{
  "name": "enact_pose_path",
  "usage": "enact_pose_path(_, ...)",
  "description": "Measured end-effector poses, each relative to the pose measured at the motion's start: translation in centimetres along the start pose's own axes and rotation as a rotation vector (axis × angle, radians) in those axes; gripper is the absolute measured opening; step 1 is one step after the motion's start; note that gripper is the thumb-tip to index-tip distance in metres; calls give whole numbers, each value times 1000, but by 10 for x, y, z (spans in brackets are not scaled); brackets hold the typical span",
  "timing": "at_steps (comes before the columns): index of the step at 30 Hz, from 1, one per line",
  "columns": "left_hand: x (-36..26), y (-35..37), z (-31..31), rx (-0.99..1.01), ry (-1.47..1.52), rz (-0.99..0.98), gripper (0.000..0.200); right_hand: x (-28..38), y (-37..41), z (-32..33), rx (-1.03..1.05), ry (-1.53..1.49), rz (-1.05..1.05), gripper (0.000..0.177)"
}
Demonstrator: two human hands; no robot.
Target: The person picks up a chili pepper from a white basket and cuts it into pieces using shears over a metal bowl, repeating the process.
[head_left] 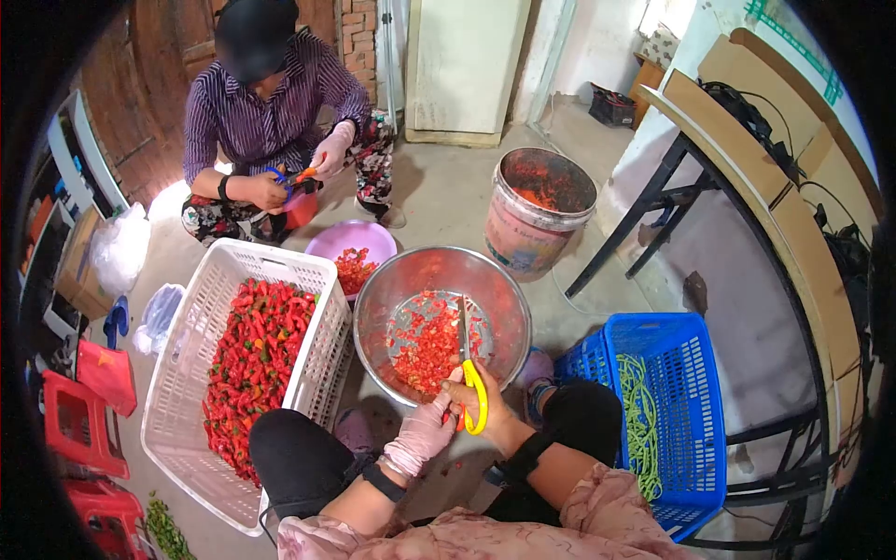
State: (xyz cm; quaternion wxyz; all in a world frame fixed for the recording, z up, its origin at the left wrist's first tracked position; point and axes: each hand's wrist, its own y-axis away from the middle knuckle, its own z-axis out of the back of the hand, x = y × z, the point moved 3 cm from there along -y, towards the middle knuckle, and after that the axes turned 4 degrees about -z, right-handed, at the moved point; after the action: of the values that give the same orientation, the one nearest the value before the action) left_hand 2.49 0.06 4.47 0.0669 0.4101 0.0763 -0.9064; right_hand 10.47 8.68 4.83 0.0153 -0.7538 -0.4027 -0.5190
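My right hand (pixel 483 401) is bare and closed around the yellow handles of a pair of scissors (pixel 475 397), whose blades point away over a steel basin (pixel 509 299). My left hand (pixel 423 436), in a pale thin glove, is closed beside it at the basin's near rim. A bit of red, apparently a red pepper (pixel 459 421), shows at its fingers; most of it is hidden. Chopped red pepper (pixel 431 347) lies in the bottom of the basin. Left of it, a white crate (pixel 177 392) holds many whole red peppers (pixel 257 359).
Opposite, a co-worker (pixel 271 121) holds blue-handled scissors above a pink basin (pixel 373 241). A stained bucket (pixel 523 229) stands behind my basin. At right are a blue crate (pixel 695 411) with green beans (pixel 639 420) and a table (pixel 719 154). Red stools (pixel 79 425) stand left.
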Motion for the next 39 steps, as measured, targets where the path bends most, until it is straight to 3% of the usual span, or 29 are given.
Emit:
enact_pose_path(1,-9,0,6,38,-39,97,67,-3,1,-2,36,-36,-27,44)
enact_pose_path(4,-12,2,6,72,-193,137,68,-5,6,-6,63,-66,-90,45)
enact_pose_path(8,-7,7,-3,22,-234,152,63,-7,11,-10,63,-66,-26,47)
enact_pose_path(10,-7,6,2,-62,-118,37,67,-1,15,-13,61,-72,-22,48)
enact_pose_path(13,-17,2,16,-200,36,-44,75,14,17,-12,216,-186,77,50)
enact_pose_path(16,-16,0,16,-238,54,-68,77,26,17,-4,129,-116,112,48)
enact_pose_path(21,-22,0,16,-237,-94,-119,77,27,17,-6,157,-159,114,48)
enact_pose_path(28,-22,3,13,-263,-223,-173,63,22,18,-11,154,6,113,50)
enact_pose_path(33,-19,7,6,-269,-278,-172,56,10,20,-14,170,-84,65,50)
enact_pose_path(39,-21,4,9,-191,-281,-66,51,5,24,-15,179,-45,13,49)
